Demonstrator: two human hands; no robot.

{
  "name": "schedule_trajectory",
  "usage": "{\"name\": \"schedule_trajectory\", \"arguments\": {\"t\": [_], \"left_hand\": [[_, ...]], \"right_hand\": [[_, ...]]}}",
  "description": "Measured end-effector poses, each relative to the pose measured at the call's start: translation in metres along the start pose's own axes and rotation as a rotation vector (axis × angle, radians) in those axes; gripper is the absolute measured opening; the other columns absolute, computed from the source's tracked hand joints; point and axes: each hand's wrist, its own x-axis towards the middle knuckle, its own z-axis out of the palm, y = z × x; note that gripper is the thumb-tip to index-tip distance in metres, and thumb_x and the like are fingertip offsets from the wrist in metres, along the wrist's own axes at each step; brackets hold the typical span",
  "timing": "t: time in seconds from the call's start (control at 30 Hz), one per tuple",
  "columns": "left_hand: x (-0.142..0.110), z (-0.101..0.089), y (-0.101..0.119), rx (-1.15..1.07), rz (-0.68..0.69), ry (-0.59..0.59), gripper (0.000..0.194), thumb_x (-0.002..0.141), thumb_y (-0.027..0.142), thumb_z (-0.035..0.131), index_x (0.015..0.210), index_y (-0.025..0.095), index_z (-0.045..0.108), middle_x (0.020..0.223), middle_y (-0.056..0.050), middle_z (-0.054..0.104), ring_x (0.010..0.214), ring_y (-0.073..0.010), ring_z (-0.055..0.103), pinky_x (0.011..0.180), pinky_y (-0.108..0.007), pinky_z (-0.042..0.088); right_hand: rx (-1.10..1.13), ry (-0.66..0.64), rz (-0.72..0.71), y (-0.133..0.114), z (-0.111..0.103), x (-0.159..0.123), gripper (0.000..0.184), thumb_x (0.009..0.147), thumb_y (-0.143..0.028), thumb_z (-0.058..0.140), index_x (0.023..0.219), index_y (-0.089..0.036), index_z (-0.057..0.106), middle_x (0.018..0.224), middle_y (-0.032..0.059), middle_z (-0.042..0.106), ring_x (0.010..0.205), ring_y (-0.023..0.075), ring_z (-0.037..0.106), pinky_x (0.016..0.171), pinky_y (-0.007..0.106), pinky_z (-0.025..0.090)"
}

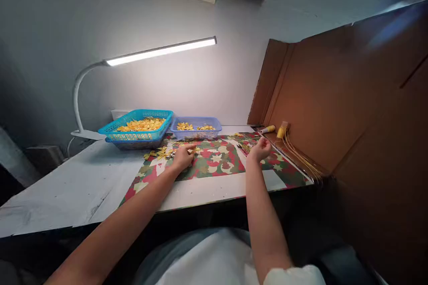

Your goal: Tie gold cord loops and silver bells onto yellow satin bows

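My left hand [183, 157] is over the patterned sheet, thumb and fingers closed at a small yellow ribbon piece [197, 150]. A thin line, perhaps a cord, seems to run from there toward the right. Farther right, my right hand [261, 149] is raised with its fingers pinched together; whatever they hold is too small to make out. Beside the left hand lie loose yellow ribbon bows [160, 153]. Close to the right hand, a small heap of gold-coloured bits [246, 147] rests on the sheet near a dark-tipped tool [241, 148].
A blue basket [133, 135] of yellow pieces and a lavender basket [196, 134] stand at the back. A lit lamp [160, 51] arches above them. Cardboard [317, 98] walls the right side, with gold cords [302, 158] and a yellow spool [282, 131] along it.
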Motion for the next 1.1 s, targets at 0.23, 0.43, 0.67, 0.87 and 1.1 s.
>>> {"name": "schedule_trajectory", "arguments": {"t": [0.23, 0.43, 0.67, 0.87, 1.1], "left_hand": [[0.0, 0.001, -0.007, 0.065, 0.029, 0.122, 0.039, 0.077, 0.006, 0.053, 0.111, 0.011, 0.071, 0.11, -0.012, 0.073, 0.094, -0.0254, 0.069, 0.085, -0.032, 0.052], [0.001, 0.0, -0.003, 0.114, 0.211, 0.333, 0.043, 0.078, 0.006, 0.045, 0.113, 0.009, 0.069, 0.106, -0.014, 0.072, 0.095, -0.0266, 0.067, 0.086, -0.034, 0.05], [-0.004, 0.005, 0.0, 0.014, 0.383, -0.029, 0.036, 0.074, 0.015, 0.052, 0.104, 0.015, 0.073, 0.083, -0.006, 0.073, 0.065, -0.0181, 0.062, 0.067, -0.029, 0.049], [-0.004, -0.016, 0.008, 0.385, 0.224, 0.193, 0.026, 0.077, 0.027, 0.055, 0.091, 0.019, 0.076, 0.111, -0.011, 0.067, 0.104, -0.0308, 0.056, 0.086, -0.041, 0.043], [0.001, -0.044, -0.008, 0.625, 0.004, -0.017, 0.024, 0.072, 0.036, 0.061, 0.081, 0.021, 0.078, 0.101, -0.014, 0.071, 0.103, -0.0357, 0.055, 0.079, -0.041, 0.039]], "right_hand": [[-0.119, 0.184, 0.156, -0.001, -0.014, 0.021, 0.018, 0.09, -0.032, 0.038, 0.094, -0.021, 0.051, 0.115, 0.0141, 0.06, 0.103, 0.0211, 0.062, 0.081, 0.031, 0.051], [-0.098, 0.131, 0.177, 0.007, -0.011, 0.024, 0.015, 0.09, -0.032, 0.034, 0.091, -0.024, 0.046, 0.108, 0.0117, 0.063, 0.102, 0.0204, 0.065, 0.081, 0.033, 0.053], [0.105, 0.032, 0.136, 0.012, -0.005, 0.023, 0.003, 0.085, -0.027, 0.04, 0.084, -0.024, 0.039, 0.101, 0.0089, 0.063, 0.089, 0.0162, 0.067, 0.078, 0.03, 0.055], [0.135, 0.013, 0.127, 0.008, -0.004, 0.015, 0.01, 0.077, -0.026, 0.049, 0.08, -0.023, 0.04, 0.091, 0.0041, 0.06, 0.078, 0.0141, 0.063, 0.071, 0.027, 0.054], [0.058, -0.045, 0.099, 0.009, -0.003, 0.014, 0.013, 0.077, -0.034, 0.048, 0.082, -0.022, 0.044, 0.089, 0.0051, 0.06, 0.074, 0.0147, 0.059, 0.063, 0.026, 0.05]]}}
